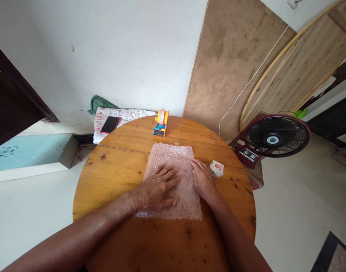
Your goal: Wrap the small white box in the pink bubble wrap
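A sheet of clear bubble wrap [184, 200] lies flat on the round wooden table [113, 177]. My left hand [158, 187] rests palm down on its middle, the fingers spread. At the sheet's right edge is my right hand [203, 177], its fingers stretched out along the border and touching it. Whether the right thumb is under the sheet I cannot tell. Just right of that hand stands a small white box [217, 169] with a red mark. Beyond the sheet's far edge sits an orange and blue tape dispenser [161, 124] with a roll of tape.
At the table's far left, a phone [110, 124] lies on a printed white sack [130, 113], with a green bag [101, 104] behind. A dark red fan [275, 138] stands to the right. A plywood board [226, 56] and a round wooden tabletop [294, 64] lean against the wall.
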Demonstrator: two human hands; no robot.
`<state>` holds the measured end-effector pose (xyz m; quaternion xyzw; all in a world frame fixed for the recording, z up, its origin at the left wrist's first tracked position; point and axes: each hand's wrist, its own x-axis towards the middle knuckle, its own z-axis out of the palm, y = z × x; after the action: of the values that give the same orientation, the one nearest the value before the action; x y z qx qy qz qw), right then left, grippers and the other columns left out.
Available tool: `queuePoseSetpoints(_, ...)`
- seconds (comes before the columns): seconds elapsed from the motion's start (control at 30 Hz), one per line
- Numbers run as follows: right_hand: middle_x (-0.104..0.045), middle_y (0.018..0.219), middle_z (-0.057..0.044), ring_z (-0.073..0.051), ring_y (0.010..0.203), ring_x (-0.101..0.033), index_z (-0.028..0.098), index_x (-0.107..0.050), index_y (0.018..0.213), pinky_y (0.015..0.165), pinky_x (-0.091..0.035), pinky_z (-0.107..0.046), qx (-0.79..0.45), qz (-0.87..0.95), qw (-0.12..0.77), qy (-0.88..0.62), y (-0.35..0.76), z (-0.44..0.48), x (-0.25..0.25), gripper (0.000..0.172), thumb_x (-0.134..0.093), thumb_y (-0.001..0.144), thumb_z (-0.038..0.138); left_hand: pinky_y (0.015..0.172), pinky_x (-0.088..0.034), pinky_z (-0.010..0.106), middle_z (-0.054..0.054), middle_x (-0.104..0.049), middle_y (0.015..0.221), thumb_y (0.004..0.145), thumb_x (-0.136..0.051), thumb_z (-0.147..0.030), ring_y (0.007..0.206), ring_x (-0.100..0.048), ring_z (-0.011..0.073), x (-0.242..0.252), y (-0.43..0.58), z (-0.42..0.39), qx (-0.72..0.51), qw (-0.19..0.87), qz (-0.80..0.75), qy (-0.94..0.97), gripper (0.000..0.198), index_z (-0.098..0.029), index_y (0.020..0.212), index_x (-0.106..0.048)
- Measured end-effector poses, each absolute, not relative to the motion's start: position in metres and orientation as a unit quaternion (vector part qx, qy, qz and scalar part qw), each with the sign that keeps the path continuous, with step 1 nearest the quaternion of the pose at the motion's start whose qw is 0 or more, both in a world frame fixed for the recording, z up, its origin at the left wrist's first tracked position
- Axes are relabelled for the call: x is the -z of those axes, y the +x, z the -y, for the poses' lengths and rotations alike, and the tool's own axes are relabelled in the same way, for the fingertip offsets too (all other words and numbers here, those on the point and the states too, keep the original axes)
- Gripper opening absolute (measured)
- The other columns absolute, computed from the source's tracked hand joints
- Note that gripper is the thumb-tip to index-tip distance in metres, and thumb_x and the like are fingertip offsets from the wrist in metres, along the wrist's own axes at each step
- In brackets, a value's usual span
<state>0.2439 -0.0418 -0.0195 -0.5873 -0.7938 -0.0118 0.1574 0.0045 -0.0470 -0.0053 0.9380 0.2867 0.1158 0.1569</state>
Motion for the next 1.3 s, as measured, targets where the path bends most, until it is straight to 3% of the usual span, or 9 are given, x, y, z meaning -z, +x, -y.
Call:
queuePoseSetpoints(0.57, -0.056, 0.133, -0.014, -0.027, 0.123, -0.050, 0.015, -0.058, 0.125, 0.106, -0.039, -0.045, 0.016, 0.780, 0.237, -0.579, 0.245, 0.048, 0.003, 0.040, -0.037, 0.092, 0.018, 0.117, -0.013, 0.056, 0.018, -0.030, 0.155, 0.080, -0.059, -0.061, 0.144, -0.022, 0.0383, 0.000, 0.005, 0.048, -0.090, 0.154, -0.292, 0.940, 0.079, -0.018, 0.144, -0.042)
queuePoseSetpoints(0.77, -0.065, 0.120, -0.011, -0.025, 0.112, -0.057, 0.019, -0.065, 0.112, 0.099, -0.041, -0.043, 0.042, 0.744, 0.309, -0.592, 0.254, 0.048, -0.015, 0.032, -0.041, 0.091, 0.021, 0.117, -0.012, 0.055, 0.017, -0.029, 0.155, 0.077, -0.065, -0.052, 0.144, -0.022, 0.0375, 0.005, 0.005, 0.048, -0.107, 0.146, -0.287, 0.941, 0.080, -0.021, 0.146, -0.038)
queuePoseSetpoints(0.83, -0.063, 0.125, -0.010, -0.027, 0.114, -0.056, 0.020, -0.063, 0.114, 0.099, -0.040, -0.045, 0.060, 0.727, 0.297, -0.616, 0.265, 0.048, -0.020, 0.033, -0.045, 0.086, 0.021, 0.117, -0.011, 0.056, 0.019, -0.023, 0.157, 0.070, -0.071, -0.048, 0.145, -0.018, 0.0396, 0.007, 0.005, 0.048, -0.108, 0.146, -0.283, 0.942, 0.090, -0.018, 0.147, -0.036)
queuePoseSetpoints(0.9, -0.057, 0.133, -0.011, -0.029, 0.121, -0.052, 0.020, -0.057, 0.125, 0.101, -0.038, -0.047, 0.063, 0.712, 0.268, -0.645, 0.281, 0.048, -0.023, 0.045, -0.049, 0.080, 0.018, 0.116, -0.008, 0.059, 0.021, -0.018, 0.158, 0.065, -0.073, -0.048, 0.145, -0.014, 0.0422, 0.007, 0.004, 0.048, -0.104, 0.149, -0.282, 0.942, 0.097, -0.016, 0.147, -0.034)
queuePoseSetpoints(1.0, -0.053, 0.139, -0.012, -0.030, 0.126, -0.049, 0.017, -0.044, 0.137, 0.102, -0.037, -0.045, 0.032, 0.702, 0.197, -0.684, 0.306, 0.050, -0.027, 0.061, -0.051, 0.077, 0.019, 0.114, -0.005, 0.063, 0.019, -0.018, 0.159, 0.070, -0.070, -0.039, 0.146, -0.011, 0.0417, 0.004, 0.004, 0.049, -0.093, 0.151, -0.278, 0.944, 0.091, -0.021, 0.149, -0.030)
queuePoseSetpoints(1.17, -0.059, 0.131, -0.015, -0.033, 0.117, -0.056, 0.015, -0.043, 0.139, 0.093, -0.041, -0.043, -0.033, 0.677, 0.069, -0.732, 0.320, 0.053, -0.029, 0.059, -0.051, 0.080, 0.022, 0.113, -0.004, 0.065, 0.013, -0.023, 0.158, 0.075, -0.063, -0.033, 0.145, -0.014, 0.0409, 0.002, 0.004, 0.050, -0.101, 0.168, -0.274, 0.941, 0.081, -0.028, 0.149, -0.029)
queuePoseSetpoints(1.3, -0.068, 0.111, -0.012, -0.029, 0.099, -0.063, 0.018, -0.052, 0.127, 0.079, -0.044, -0.036, -0.081, 0.644, 0.068, -0.758, 0.313, 0.051, -0.031, 0.049, -0.054, 0.079, 0.025, 0.113, -0.002, 0.066, 0.014, -0.022, 0.158, 0.073, -0.065, -0.038, 0.145, -0.015, 0.0427, 0.006, 0.004, 0.050, -0.112, 0.172, -0.275, 0.939, 0.083, -0.028, 0.149, -0.031)
